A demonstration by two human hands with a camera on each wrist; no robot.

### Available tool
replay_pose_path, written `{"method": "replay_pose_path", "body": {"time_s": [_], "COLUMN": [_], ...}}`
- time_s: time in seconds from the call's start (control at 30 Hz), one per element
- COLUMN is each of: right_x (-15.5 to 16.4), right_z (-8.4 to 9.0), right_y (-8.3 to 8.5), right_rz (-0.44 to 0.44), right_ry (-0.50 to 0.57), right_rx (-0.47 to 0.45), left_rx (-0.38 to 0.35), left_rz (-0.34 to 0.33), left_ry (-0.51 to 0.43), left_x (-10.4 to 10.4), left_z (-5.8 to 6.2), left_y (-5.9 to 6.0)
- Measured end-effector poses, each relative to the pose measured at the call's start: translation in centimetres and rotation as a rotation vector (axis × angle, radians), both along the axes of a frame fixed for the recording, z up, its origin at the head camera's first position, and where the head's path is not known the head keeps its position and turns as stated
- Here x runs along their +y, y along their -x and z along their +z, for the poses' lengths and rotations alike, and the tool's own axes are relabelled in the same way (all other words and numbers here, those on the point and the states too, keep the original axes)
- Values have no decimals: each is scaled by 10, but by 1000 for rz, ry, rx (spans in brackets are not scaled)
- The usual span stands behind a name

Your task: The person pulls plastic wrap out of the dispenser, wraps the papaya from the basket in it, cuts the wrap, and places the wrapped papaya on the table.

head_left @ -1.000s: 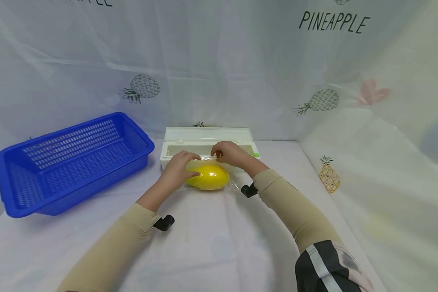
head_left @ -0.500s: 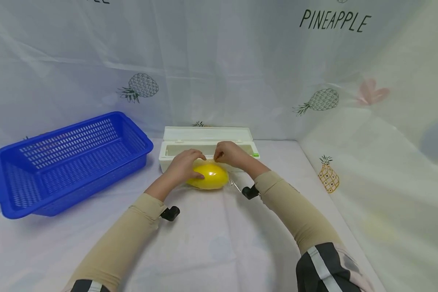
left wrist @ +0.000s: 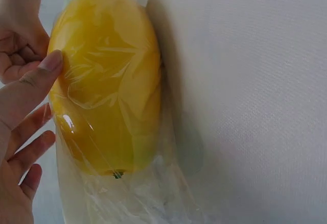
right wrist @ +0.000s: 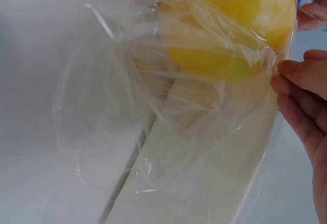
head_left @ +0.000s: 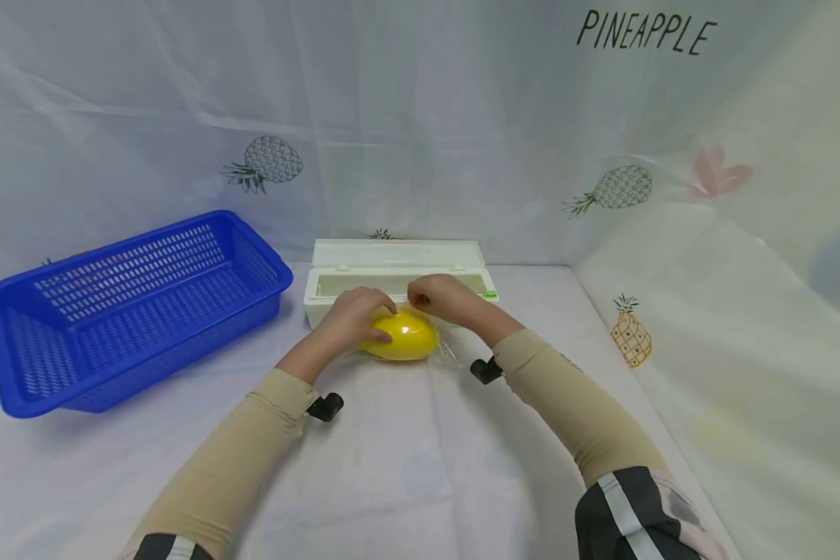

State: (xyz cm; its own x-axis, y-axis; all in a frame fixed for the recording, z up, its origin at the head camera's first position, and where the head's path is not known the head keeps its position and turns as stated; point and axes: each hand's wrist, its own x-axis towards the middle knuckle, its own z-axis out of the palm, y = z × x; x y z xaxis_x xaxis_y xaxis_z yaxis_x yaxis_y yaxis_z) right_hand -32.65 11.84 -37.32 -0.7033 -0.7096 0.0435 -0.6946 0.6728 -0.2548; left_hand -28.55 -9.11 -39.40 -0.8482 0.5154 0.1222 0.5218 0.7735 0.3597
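A shiny yellow fruit [head_left: 409,338], oblong with a small green stem spot, lies in clear plastic film in front of an open white cling film dispenser [head_left: 399,253]. My left hand [head_left: 350,315] holds its left end, with the thumb [left wrist: 52,60] on the fruit and the other fingers spread along the dispenser side. Above the fruit's far side, my right hand [head_left: 448,299] pinches the film between thumb and fingertips, as the right wrist view shows. Loose film [right wrist: 102,81] spreads past the fruit's right end. Several right-hand fingertips are hidden in the head view.
A blue plastic basket [head_left: 140,385] stands at the left. The dispenser's lid leans back close to the patterned cloth backdrop [head_left: 434,155], and a green piece [head_left: 489,294] sits at its right end. White cloth [head_left: 392,459] covers the table.
My left hand has moved right and closer round the fruit. My right hand stays near the same spot, its wrist turned slightly; film shows less between the hands. The head view has tilted down slightly.
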Motion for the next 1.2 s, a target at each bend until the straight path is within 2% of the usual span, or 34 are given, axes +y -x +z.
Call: {"method": "replay_pose_path", "body": {"time_s": [0.13,0.2,0.33,0.5,0.7,0.87,1.03,1.1,1.2], "right_x": [2,3,3,2,5,5,6,6,7], "right_z": [-4,-6,-7,-11,-18,-26,-36,-41,-49], "right_y": [-1,-3,-8,-20,-33,-40,-45,-48,-51], "right_rz": [75,90,90,102,49,-18,-49,-52,-50], "right_ry": [-31,-31,-35,-42,-17,18,116,155,212], "right_rx": [71,75,48,65,106,122,140,164,226], "left_rx": [-13,-18,-13,23,38,138,213,237,311], "left_rz": [13,11,8,14,32,65,83,83,56], "left_ry": [21,34,38,41,-40,-75,-88,-102,-129], "left_x": [1,1,0,1,4,7,7,7,6], "left_z": [-2,-3,-5,-7,-12,-18,-23,-26,-32], "left_y": [0,1,0,-4,-10,-17,-23,-27,-33]}}
